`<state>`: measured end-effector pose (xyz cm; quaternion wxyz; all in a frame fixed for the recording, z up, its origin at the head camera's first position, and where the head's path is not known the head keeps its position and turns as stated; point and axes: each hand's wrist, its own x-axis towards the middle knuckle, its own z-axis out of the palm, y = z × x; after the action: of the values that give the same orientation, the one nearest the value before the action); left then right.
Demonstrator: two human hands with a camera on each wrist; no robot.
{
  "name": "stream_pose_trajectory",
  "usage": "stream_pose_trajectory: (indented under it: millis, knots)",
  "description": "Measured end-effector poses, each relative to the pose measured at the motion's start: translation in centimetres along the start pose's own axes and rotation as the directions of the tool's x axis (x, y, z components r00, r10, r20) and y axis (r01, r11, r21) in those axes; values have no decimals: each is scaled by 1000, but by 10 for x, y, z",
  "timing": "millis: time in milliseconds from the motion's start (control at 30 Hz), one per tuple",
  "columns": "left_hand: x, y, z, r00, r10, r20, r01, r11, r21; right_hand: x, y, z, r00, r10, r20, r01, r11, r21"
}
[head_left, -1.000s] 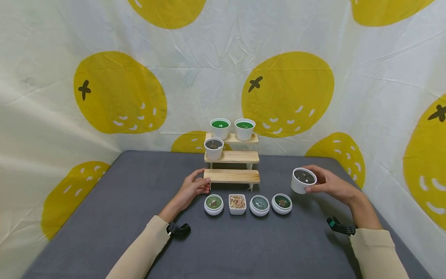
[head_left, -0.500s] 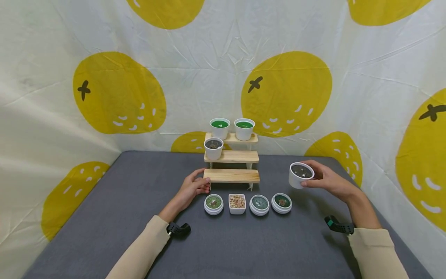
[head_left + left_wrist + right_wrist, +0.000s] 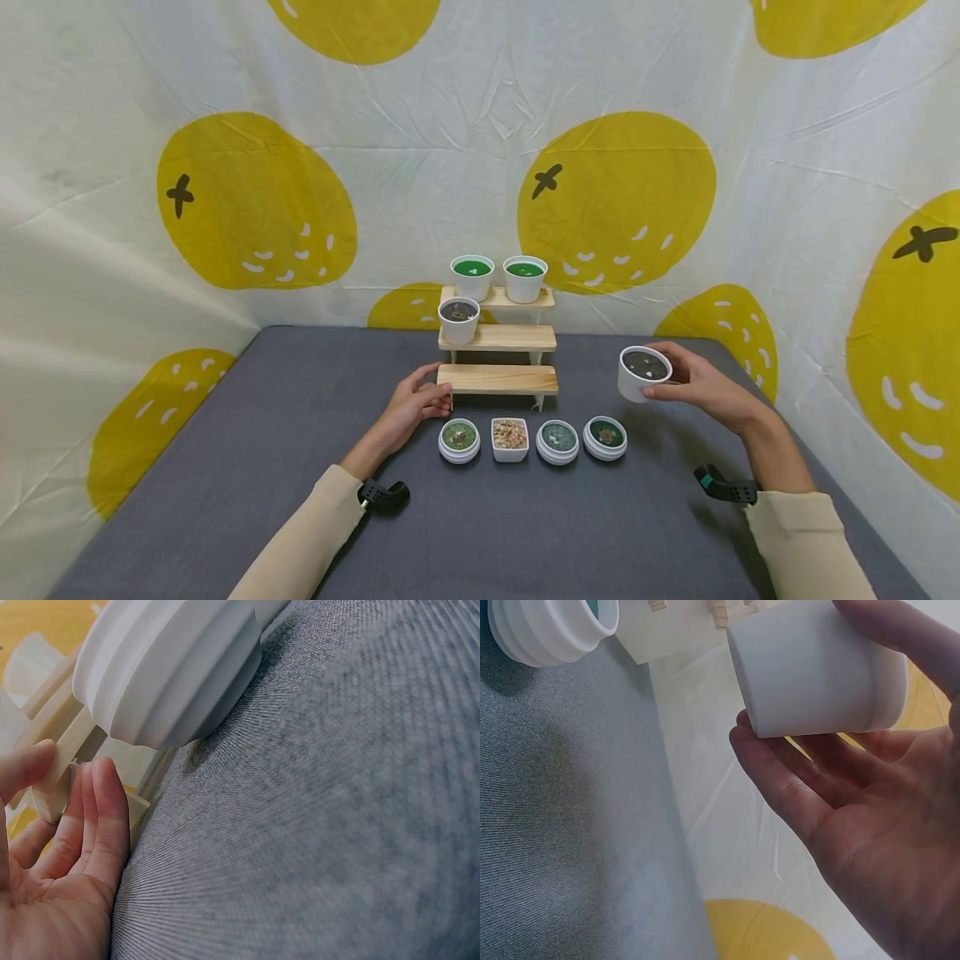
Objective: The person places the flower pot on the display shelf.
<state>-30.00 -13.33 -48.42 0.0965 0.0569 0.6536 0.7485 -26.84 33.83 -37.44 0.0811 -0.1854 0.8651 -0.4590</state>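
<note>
My right hand (image 3: 708,392) holds a white round cup (image 3: 630,387) with dark filling above the table, right of the wooden stand. In the right wrist view the thumb and fingers grip the cup from opposite sides, its white wall facing the camera. My left hand (image 3: 408,408) pinches the left end of the three-step wooden stand's lowest step (image 3: 497,379), thumb above and fingers beneath. Two green-filled cups, one left (image 3: 472,289) and one right (image 3: 523,290), stand on the top step. A dark-filled cup (image 3: 459,331) occupies the left of the middle step.
Before the stand, a row holds a green-filled round jar (image 3: 459,437), a square dish (image 3: 511,450) of chopped bits, a bluish-filled jar (image 3: 557,440) and a dark green one (image 3: 605,435). A patterned curtain (image 3: 435,200) hangs behind the grey table (image 3: 487,533).
My right hand has carried the dark-filled cup slightly left and up. The left hand keeps its hold at the stand's lowest step.
</note>
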Motion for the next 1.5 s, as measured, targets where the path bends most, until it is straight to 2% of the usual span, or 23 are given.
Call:
stream_pose_trajectory:
  millis: [333,600,1100,1500]
  knots:
    - [0,-1,-2,1000,-3,13,3,1000,7,2,-2,4,999,-37,-12,38,999,22]
    - [-1,-1,-1,1000,3,3,-3,1000,-2,5,-6,10,999,-31,-11,32,999,23]
    - [1,0,-1,1000,9,27,-9,1000,2,8,-10,15,999,-36,-16,36,999,11]
    - [0,0,0,1000,7,7,-7,1000,-9,17,-15,25,998,-64,-7,64,995,72]
